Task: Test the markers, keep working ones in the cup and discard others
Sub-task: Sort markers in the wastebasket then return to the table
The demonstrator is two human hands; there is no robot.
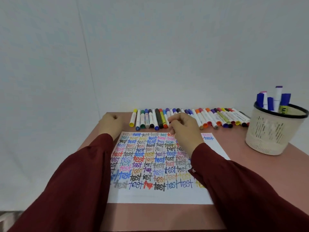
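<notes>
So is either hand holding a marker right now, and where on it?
Left hand: a closed fist on the table edge, nothing visible in it. Right hand: fingertips curl over the marker row; a grip cannot be told.

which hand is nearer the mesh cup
Right. The right hand is over the paper's top edge by the marker row, left of the cup. The left hand sits at the table's far left corner, farther away.

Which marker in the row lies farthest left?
The yellow-capped marker, at the row's left end beside the left hand; every other marker lies to its right.
</notes>
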